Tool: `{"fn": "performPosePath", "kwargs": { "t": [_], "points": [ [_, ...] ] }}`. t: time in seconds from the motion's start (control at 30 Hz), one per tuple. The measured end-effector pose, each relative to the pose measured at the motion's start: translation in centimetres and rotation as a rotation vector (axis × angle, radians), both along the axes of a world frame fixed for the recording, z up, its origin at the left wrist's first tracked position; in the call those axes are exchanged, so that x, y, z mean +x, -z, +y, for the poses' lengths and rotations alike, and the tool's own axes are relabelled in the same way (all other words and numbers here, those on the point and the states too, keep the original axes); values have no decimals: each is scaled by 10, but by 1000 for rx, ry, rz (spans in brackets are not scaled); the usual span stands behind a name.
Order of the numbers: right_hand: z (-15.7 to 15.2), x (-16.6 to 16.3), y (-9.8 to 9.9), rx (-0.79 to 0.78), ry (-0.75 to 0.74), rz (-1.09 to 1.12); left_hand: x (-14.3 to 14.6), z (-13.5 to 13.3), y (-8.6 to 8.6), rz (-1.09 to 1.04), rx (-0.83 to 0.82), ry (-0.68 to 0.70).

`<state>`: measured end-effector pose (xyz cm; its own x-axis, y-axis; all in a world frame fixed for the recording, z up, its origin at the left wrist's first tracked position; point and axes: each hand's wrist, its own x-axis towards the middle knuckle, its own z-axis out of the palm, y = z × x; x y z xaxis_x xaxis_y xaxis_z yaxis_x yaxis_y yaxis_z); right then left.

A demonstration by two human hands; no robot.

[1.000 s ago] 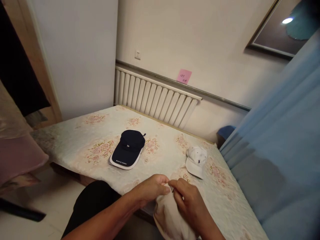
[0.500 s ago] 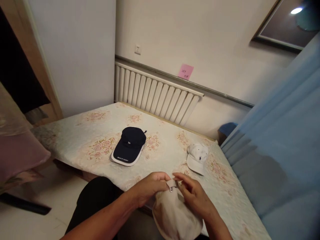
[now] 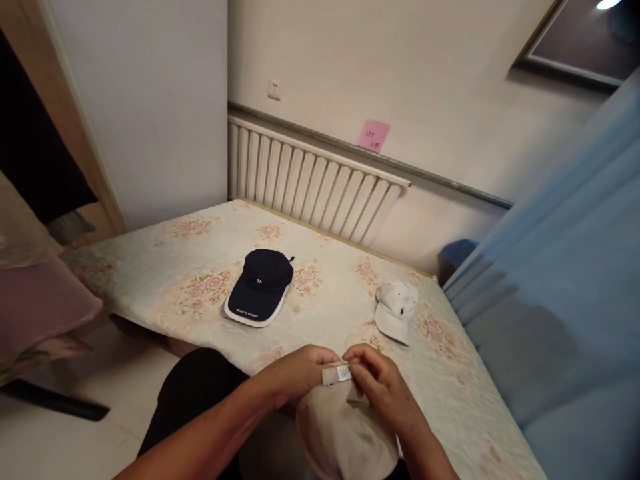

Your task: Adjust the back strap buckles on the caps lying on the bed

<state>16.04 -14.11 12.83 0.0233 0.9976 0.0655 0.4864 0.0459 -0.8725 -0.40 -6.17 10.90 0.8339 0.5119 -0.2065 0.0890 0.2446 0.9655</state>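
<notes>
A beige cap (image 3: 347,433) hangs below my two hands at the front edge of the bed, its back strap (image 3: 330,376) uppermost. My left hand (image 3: 297,375) is closed on the left end of this strap. A pale, shiny buckle (image 3: 343,373) sits on the strap, and the fingers of my right hand (image 3: 380,387) pinch it from the right. The fingertips of both hands nearly meet above the strap. On the bed lie a navy cap (image 3: 263,283) with a white-edged brim, left of my hands, and a white cap (image 3: 397,310) beyond my right hand.
The bed (image 3: 320,327) has a floral cover. Behind it a white radiator (image 3: 310,183) runs along the wall. A blue curtain (image 3: 560,280) hangs at the right, with a blue object (image 3: 457,253) beside it. Pink fabric (image 3: 45,300) is at the left.
My right hand has turned the buckle, so its pale, shiny face now shows above the strap. The beige cap has shifted slightly left. Both other caps lie where they were.
</notes>
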Motion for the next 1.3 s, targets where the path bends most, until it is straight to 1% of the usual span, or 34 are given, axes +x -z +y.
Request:
{"fn": "performPosePath", "kwargs": {
  "t": [0.17, 0.27, 0.33, 0.4, 0.5, 0.6, 0.7, 0.8, 0.9, 0.97, 1.07, 1.13, 1.2, 1.23, 1.27, 1.3],
  "points": [
    [-5, -13, -1, 216, 8, -305, 3, -4, 2, -6, -16, -48],
    [-6, -17, 1, 308, -2, -369, 4, -6, 3, -1, -20, -79],
    [-6, -16, 2, 313, -1, -343, 4, -7, 4, -13, -31, -76],
    [-5, -13, 3, 269, 10, -284, 3, -7, 5, -39, -48, -61],
    [-4, -4, 5, 117, 8, -176, 1, -5, 7, -93, -89, -32],
    [-4, 5, 7, -21, -23, 18, 0, -2, 10, -133, -139, -33],
    [-4, 8, 9, -93, -38, 195, -1, -2, 10, -166, -181, -28],
    [-2, 8, 14, -131, -53, 226, -2, -3, 7, -202, -226, -1],
    [7, 15, 27, -159, -23, 289, -5, -2, 2, -241, -261, -5],
    [14, 26, 41, -130, 76, 413, -7, -1, -1, -251, -279, -25],
    [21, 46, 66, -5, 234, 553, -9, 2, -3, -278, -301, -59],
    [20, 55, 82, -24, 301, 638, -9, 4, -4, -304, -307, -78],
    [14, 58, 97, -112, 312, 684, -9, 5, -4, -319, -313, -96],
    [11, 58, 104, -158, 299, 664, -9, 6, -4, -325, -317, -106],
    [8, 56, 110, -195, 263, 612, -9, 7, -3, -330, -321, -115],
    [5, 54, 115, -195, 235, 533, -9, 8, -3, -336, -324, -126]
  ]
}}
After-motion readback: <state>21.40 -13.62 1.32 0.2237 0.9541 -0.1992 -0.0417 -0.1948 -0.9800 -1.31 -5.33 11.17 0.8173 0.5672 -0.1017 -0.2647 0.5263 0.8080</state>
